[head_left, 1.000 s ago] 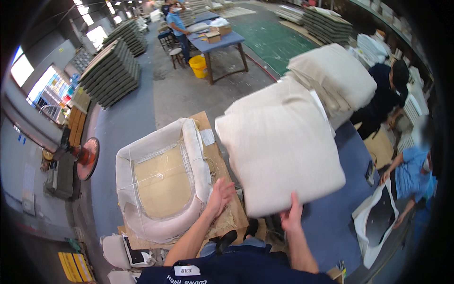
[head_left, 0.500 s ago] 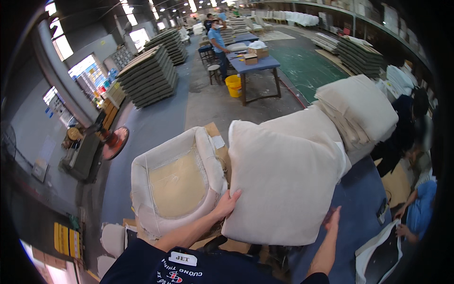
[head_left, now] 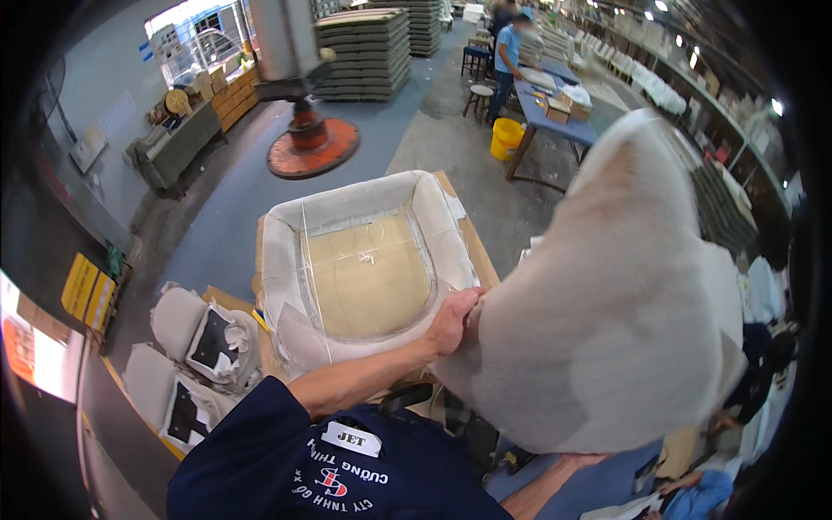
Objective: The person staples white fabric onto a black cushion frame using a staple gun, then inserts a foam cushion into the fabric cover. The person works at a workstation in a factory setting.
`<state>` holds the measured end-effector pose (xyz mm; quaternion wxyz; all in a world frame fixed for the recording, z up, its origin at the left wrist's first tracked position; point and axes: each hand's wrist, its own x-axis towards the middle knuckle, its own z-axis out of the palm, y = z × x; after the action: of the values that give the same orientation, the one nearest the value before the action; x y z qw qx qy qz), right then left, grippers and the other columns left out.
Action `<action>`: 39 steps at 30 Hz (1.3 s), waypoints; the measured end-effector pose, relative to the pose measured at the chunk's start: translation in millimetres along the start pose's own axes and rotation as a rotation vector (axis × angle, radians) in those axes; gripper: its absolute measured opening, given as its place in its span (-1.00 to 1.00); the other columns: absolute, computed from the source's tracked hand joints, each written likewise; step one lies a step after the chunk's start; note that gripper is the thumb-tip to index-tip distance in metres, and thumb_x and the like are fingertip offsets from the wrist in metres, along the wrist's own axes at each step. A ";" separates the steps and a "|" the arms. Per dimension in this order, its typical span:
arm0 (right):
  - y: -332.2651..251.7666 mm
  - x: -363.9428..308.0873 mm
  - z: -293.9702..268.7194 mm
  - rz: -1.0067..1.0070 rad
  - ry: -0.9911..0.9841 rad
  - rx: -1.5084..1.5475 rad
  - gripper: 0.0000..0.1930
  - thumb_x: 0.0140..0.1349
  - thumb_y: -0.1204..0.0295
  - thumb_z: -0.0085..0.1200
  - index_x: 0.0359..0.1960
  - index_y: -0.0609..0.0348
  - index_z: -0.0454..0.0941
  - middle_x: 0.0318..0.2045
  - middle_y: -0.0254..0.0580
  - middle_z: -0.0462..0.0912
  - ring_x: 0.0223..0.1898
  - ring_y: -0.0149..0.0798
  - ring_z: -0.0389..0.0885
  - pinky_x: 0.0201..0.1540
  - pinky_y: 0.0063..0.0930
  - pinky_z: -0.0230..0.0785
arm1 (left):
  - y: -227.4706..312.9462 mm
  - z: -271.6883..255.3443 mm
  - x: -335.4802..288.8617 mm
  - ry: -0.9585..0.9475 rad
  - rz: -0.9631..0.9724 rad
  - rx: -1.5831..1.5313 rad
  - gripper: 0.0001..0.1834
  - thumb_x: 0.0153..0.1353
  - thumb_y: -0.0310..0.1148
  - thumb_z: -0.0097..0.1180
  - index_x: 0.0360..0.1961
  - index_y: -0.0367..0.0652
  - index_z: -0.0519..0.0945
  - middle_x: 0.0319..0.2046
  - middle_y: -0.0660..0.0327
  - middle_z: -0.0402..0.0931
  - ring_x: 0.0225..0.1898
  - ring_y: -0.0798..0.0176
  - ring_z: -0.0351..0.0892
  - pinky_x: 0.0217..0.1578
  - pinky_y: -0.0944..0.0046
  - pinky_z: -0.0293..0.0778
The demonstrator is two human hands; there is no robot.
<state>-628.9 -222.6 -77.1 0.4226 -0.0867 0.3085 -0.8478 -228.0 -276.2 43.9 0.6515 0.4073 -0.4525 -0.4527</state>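
Note:
A large pale beige fabric cushion point(head_left: 598, 338) is held tilted up on the right, its upper part blurred by motion. My left hand point(head_left: 455, 322) is closed on the cushion's near left edge. Under its lower edge my right hand point(head_left: 576, 462) holds it from below; the fingers are hidden behind the fabric. To the left of the cushion lies an upholstered seat frame point(head_left: 282, 251) with a padded pale rim around a yellowish recessed base point(head_left: 364, 277). Loose white threads cross this base.
Two small upholstered pieces point(head_left: 178, 321) with dark undersides sit at lower left. Beyond the frame stands a post with a round red base point(head_left: 314, 149). Farther off are a blue-topped table point(head_left: 555, 117), a yellow bucket point(head_left: 506, 139) and a person point(head_left: 507, 56). Another person's blue sleeve point(head_left: 698, 498) shows at lower right.
The cushion has been raised and tilted, away from the seat frame. My right hand has moved from beside the cushion to under its lower edge. My view has turned left.

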 end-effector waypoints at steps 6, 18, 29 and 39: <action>-4.4 -10.7 126.3 -0.174 -0.315 -0.059 -0.25 0.51 -0.13 -0.20 0.51 0.20 0.25 0.43 0.02 0.34 0.40 0.05 0.33 0.42 -0.11 0.24 | -7.8 -44.9 73.2 -0.139 0.390 0.279 -0.57 0.49 -0.16 -0.15 -0.01 -0.25 0.66 -0.09 0.06 0.67 -0.04 0.12 0.58 0.12 0.17 0.40; 89.3 -50.9 198.0 0.079 -0.661 -0.543 -0.32 0.50 -0.02 -0.15 0.46 0.24 0.31 0.30 -0.02 0.43 0.27 -0.04 0.40 0.32 -0.18 0.29 | -37.1 -230.5 16.9 0.200 -0.508 -0.345 -0.66 0.48 -0.25 0.00 0.10 -0.21 0.65 -0.03 0.13 0.70 -0.07 0.24 0.67 0.06 0.20 0.51; 288.5 -35.9 264.7 0.214 -0.956 -1.002 -0.38 0.48 0.08 -0.10 0.41 0.28 0.36 0.18 -0.06 0.50 0.15 -0.12 0.46 0.23 -0.25 0.33 | -35.3 -451.1 -16.3 0.537 -0.156 -0.159 -0.49 0.43 -0.25 0.02 0.30 -0.31 0.48 0.10 0.14 0.61 0.09 0.26 0.59 0.21 0.30 0.39; 400.5 -27.9 245.4 0.238 -1.057 -1.335 -0.44 0.47 0.17 -0.06 0.37 0.31 0.41 0.08 -0.10 0.58 0.04 -0.19 0.52 0.15 -0.31 0.37 | -65.0 -479.0 -24.0 0.658 -0.099 0.560 -0.35 0.32 -0.16 0.18 0.31 -0.39 0.50 0.07 -0.17 0.64 0.13 -0.03 0.61 0.21 0.11 0.41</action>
<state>-245.7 -492.7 -117.8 0.4575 -0.6678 0.5122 -0.2870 212.3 -212.0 -146.5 0.6031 0.7120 -0.3058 -0.1893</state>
